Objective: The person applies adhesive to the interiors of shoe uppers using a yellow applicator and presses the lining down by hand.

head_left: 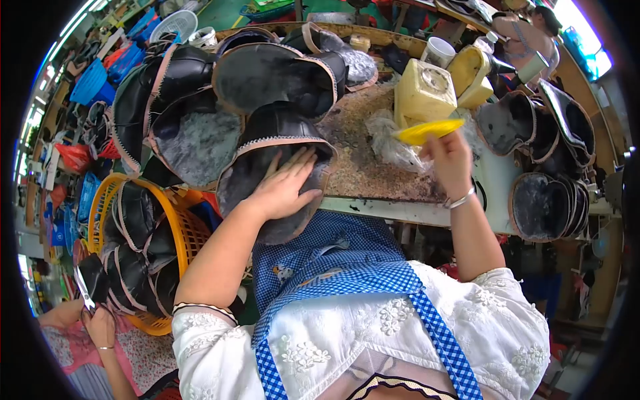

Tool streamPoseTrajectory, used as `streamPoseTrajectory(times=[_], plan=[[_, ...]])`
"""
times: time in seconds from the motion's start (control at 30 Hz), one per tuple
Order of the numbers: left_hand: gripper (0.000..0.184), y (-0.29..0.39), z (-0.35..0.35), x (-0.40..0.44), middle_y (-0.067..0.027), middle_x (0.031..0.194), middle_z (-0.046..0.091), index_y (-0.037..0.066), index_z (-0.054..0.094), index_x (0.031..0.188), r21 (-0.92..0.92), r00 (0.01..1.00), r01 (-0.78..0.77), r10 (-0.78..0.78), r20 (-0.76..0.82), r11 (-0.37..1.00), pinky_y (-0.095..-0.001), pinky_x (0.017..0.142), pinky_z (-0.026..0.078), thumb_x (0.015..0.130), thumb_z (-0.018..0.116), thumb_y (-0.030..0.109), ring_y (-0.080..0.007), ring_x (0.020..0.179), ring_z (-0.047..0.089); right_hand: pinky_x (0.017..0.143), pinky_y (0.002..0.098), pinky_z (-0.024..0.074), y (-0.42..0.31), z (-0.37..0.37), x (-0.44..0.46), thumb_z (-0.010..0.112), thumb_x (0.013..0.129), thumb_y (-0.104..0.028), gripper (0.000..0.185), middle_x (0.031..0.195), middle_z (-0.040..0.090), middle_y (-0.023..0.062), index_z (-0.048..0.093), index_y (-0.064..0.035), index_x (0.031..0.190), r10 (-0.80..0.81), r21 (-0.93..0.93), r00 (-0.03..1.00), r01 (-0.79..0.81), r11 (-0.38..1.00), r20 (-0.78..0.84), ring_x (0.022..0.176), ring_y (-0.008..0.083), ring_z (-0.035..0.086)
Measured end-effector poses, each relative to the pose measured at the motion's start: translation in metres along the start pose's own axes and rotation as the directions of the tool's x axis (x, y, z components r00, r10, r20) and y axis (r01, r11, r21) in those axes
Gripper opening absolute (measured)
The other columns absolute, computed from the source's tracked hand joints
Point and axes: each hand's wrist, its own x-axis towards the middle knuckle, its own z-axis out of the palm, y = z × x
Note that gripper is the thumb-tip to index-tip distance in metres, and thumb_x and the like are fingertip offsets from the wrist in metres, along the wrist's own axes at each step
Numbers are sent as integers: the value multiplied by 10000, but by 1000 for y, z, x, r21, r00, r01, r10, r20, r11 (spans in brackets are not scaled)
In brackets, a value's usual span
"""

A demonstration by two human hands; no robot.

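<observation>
My left hand (285,187) lies with fingers stretched out on a black leather shoe upper (235,183), which has a pink edge and light zigzag stitching. The upper's lower part hangs over the table's front edge. My right hand (452,165) is raised at the right, its fingers closed on a thin, flat yellow piece (427,131) with a pointed end; its exact kind is unclear. Just behind the yellow piece stand a pale yellow block-shaped container (425,92) and crumpled clear plastic (395,143).
More black uppers (193,143) are piled at the left and back, others (510,120) at the right. An orange basket (179,227) of black pieces stands left. A co-worker's hand (100,327) holds scissors (85,288) at lower left. The worktable (360,170) is stained.
</observation>
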Motion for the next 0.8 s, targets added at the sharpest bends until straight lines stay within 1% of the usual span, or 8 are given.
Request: streamPoseTrajectory(times=[0.1,0.13,0.2,0.33,0.47,0.6,0.67,0.8], plan=[[399,6,-28,7,-142,1199,612,16,609,1119,-152,996,-22,9,-86,988,-477,1074,299,834,673,288,-308,1186,534,546,201,419,-5,-35,12,564,938,-48,54,744,633,26,576,-9,973,-70,170,980,103,980,-188,594,70,567],[451,11,-40,13,-129,1179,624,32,603,1135,-65,916,-127,92,-389,990,-474,1018,375,744,750,203,-322,1131,571,539,202,413,-4,-45,14,563,942,-52,53,746,629,21,573,-11,975,-95,143,973,127,982,-212,593,65,558],[461,31,-89,28,-112,1119,651,76,624,1138,296,805,63,127,-580,953,-455,955,439,716,762,197,-334,1066,604,533,193,401,-8,-47,13,563,945,-59,63,747,625,19,563,-14,990,-39,188,976,80,979,-213,596,52,552],[379,-82,-50,6,-135,1052,645,143,570,1166,341,914,404,-391,-108,849,-451,779,505,789,588,103,-357,944,632,512,189,392,0,-39,8,572,938,-54,104,759,623,16,555,-11,1032,12,250,986,30,968,-165,586,52,555],[474,-47,-110,3,-162,1090,595,145,512,1275,229,781,588,-471,-411,776,-473,750,511,814,508,33,-400,885,622,501,189,404,-1,-39,3,574,929,-39,135,776,633,21,556,-1,1057,-32,198,983,69,978,-183,567,59,560],[697,-11,-92,-13,-281,1285,475,-32,274,1405,144,612,783,-706,-356,605,-462,863,492,841,621,185,-437,1037,575,517,227,444,8,-37,15,584,917,-43,125,740,635,37,563,1,1032,-77,22,987,81,996,-143,564,74,573],[887,7,-62,-20,-270,1481,253,-79,207,1424,509,692,704,-640,-334,495,-529,1073,313,775,715,249,-389,1386,265,518,241,453,13,-27,20,595,909,-50,110,705,628,45,573,1,1004,-146,-258,988,127,958,-56,570,79,582],[619,17,-37,-30,-188,1527,227,-42,305,1413,675,930,359,-189,-314,645,-526,1104,276,863,554,97,-341,1427,200,516,246,455,20,-28,24,610,894,-51,91,677,620,46,586,4,962,-60,-229,998,50,972,-37,574,88,592]])
